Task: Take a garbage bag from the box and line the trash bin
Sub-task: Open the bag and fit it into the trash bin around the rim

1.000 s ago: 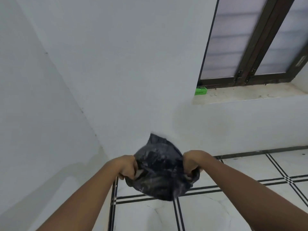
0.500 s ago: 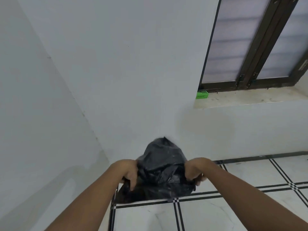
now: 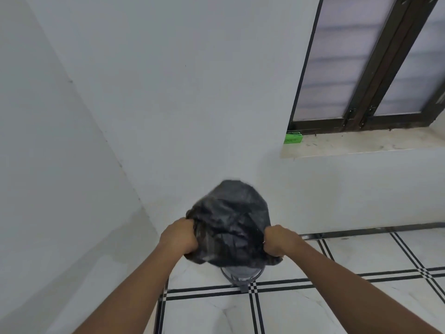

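Note:
A black garbage bag (image 3: 230, 222) billows full of air in front of me, held up over the floor. My left hand (image 3: 179, 236) grips its left edge and my right hand (image 3: 279, 239) grips its right edge, both fists closed on the plastic. Below the bag, the lower part of a grey trash bin (image 3: 242, 276) with a foot pedal shows on the floor; its top is hidden by the bag. The green garbage bag box (image 3: 293, 137) lies at the left end of the window sill.
White walls meet in a corner at the left. A stone window sill (image 3: 361, 143) with dark-framed windows runs at the upper right. The floor (image 3: 361, 297) is white tile with black double lines.
The bag has puffed up higher and rounder between my hands. The bin's lower part has come into view beneath it.

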Motion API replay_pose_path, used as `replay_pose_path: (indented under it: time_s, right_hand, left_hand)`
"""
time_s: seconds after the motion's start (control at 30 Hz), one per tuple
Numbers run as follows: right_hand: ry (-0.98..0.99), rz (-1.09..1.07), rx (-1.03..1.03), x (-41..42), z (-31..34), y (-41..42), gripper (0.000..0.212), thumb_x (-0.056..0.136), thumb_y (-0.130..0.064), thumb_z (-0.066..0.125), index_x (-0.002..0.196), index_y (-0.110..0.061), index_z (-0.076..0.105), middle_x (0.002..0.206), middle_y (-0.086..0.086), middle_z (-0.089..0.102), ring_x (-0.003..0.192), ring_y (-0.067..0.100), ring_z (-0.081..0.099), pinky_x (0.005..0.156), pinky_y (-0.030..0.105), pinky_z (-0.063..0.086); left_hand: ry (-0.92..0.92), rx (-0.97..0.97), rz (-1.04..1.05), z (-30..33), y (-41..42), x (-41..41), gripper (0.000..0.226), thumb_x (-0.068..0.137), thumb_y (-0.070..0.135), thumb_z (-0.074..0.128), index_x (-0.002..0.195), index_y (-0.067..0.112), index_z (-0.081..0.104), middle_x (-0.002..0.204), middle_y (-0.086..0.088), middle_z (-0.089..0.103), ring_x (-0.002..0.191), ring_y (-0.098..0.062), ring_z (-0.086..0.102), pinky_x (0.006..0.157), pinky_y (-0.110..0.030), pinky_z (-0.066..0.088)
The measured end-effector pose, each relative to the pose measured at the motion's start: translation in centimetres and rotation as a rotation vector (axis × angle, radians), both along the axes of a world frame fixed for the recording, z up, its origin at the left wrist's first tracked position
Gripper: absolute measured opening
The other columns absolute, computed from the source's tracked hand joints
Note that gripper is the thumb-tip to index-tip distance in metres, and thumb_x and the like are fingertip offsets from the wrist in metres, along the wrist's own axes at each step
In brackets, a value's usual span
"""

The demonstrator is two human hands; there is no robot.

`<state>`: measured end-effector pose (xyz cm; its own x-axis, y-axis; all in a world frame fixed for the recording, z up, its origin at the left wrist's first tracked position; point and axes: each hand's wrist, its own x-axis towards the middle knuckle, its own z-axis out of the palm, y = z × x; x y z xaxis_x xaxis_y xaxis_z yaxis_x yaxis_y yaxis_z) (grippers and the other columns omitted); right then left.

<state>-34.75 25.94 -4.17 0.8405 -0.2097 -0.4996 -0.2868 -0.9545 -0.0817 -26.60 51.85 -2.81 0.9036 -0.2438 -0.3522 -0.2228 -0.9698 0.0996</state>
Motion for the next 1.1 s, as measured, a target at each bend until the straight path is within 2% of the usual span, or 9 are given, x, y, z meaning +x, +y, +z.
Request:
replay_pose_path:
  time_s: [0.1, 0.17, 0.3, 0.4, 0.57, 0.7, 0.83, 0.97, 1.1]
  right_hand:
    - [-0.097, -0.22, 0.265, 0.4, -0.7, 0.4, 0.011, 0.086, -0.021, 0.058, 0.086, -0.01, 0.061, 0.093, 0.011, 0.065, 0.083, 0.029, 0.065, 0.071, 0.032, 0.052]
    - [-0.241, -0.314, 0.397, 0.9, -0.5, 0.7, 0.015, 0.082, -0.019, 0.055, 0.069, -0.012, 0.056, 0.073, 0.009, 0.059, 0.07, 0.029, 0.056, 0.063, 0.029, 0.042]
    - [-0.371, -0.567, 0.632, 1.1, -0.5, 1.4, 0.016, 0.074, -0.033, 0.072, 0.07, -0.018, 0.069, 0.077, -0.007, 0.069, 0.079, 0.016, 0.064, 0.07, 0.028, 0.05]
    - [-0.476, -0.508, 0.487, 0.7, -1.0, 1.0, 0.027, 0.068, -0.041, 0.073, 0.094, -0.033, 0.069, 0.092, -0.007, 0.069, 0.097, 0.022, 0.065, 0.082, 0.035, 0.058]
    - [-0.58, -0.256, 0.277, 0.5, -1.2, 1.4, 0.047, 0.082, -0.03, 0.072, 0.122, -0.018, 0.051, 0.108, 0.006, 0.053, 0.085, 0.031, 0.064, 0.075, 0.038, 0.056]
    - [-0.513, -0.242, 0.057, 0.7, -1.3, 1.8, 0.016, 0.087, -0.018, 0.065, 0.098, -0.009, 0.059, 0.117, 0.01, 0.041, 0.07, 0.029, 0.058, 0.07, 0.04, 0.058]
    - [-0.584, -0.118, -0.182, 0.8, -2.0, 1.5, 0.016, 0.087, -0.022, 0.064, 0.083, -0.01, 0.073, 0.118, 0.003, 0.049, 0.099, 0.029, 0.05, 0.071, 0.037, 0.045]
    - [-0.603, -0.007, -0.035, 1.4, -2.1, 1.3, 0.019, 0.093, -0.013, 0.056, 0.105, -0.012, 0.071, 0.102, 0.007, 0.065, 0.093, 0.03, 0.061, 0.07, 0.039, 0.053]
    - [-0.61, -0.03, 0.088, 2.0, -2.2, 1.7, 0.02, 0.089, -0.003, 0.05, 0.097, -0.021, 0.048, 0.09, 0.009, 0.065, 0.073, 0.029, 0.056, 0.06, 0.038, 0.045]
  left_hand:
    - [0.069, -0.038, 0.088, -0.4, 0.1, 0.3, 0.066, 0.082, 0.024, 0.064, 0.145, 0.015, 0.05, 0.146, -0.008, 0.051, 0.114, -0.03, 0.065, 0.087, -0.037, 0.056]
    - [-0.067, -0.158, 0.129, -0.2, 0.0, 0.5, 0.084, 0.083, 0.02, 0.067, 0.158, 0.014, 0.032, 0.17, -0.007, 0.019, 0.117, -0.033, 0.064, 0.088, -0.036, 0.054]
    - [-0.167, -0.216, 0.12, 0.5, 0.0, 0.4, 0.099, 0.079, 0.014, 0.073, 0.162, 0.015, 0.019, 0.174, -0.002, -0.008, 0.1, -0.034, 0.069, 0.073, -0.033, 0.051]
    - [-0.167, -0.197, 0.145, 0.2, 0.8, 0.4, 0.098, 0.08, 0.014, 0.073, 0.161, 0.015, 0.019, 0.174, -0.002, -0.009, 0.099, -0.035, 0.069, 0.07, -0.033, 0.047]
    - [-0.118, -0.117, 0.125, -0.7, 2.9, 0.4, 0.101, 0.084, 0.018, 0.07, 0.165, 0.019, 0.01, 0.174, 0.002, -0.012, 0.102, -0.031, 0.067, 0.072, -0.034, 0.05]
    - [-0.088, -0.111, 0.109, -1.0, 3.7, 1.0, 0.104, 0.085, 0.021, 0.07, 0.166, 0.02, 0.006, 0.174, 0.004, -0.013, 0.108, -0.031, 0.067, 0.078, -0.035, 0.055]
    - [-0.066, -0.127, 0.07, -1.3, 3.1, 0.6, 0.102, 0.085, 0.019, 0.07, 0.165, 0.021, 0.007, 0.174, 0.005, -0.012, 0.106, -0.031, 0.068, 0.073, -0.034, 0.052]
    - [-0.054, -0.141, 0.066, -1.5, 2.8, 0.8, 0.104, 0.084, 0.014, 0.07, 0.166, 0.021, 0.006, 0.174, 0.008, -0.014, 0.107, -0.029, 0.068, 0.074, -0.034, 0.053]
    - [-0.051, -0.129, 0.059, -1.8, 2.7, 1.1, 0.104, 0.085, 0.014, 0.069, 0.166, 0.021, 0.005, 0.174, 0.004, -0.01, 0.112, -0.031, 0.067, 0.081, -0.038, 0.057]
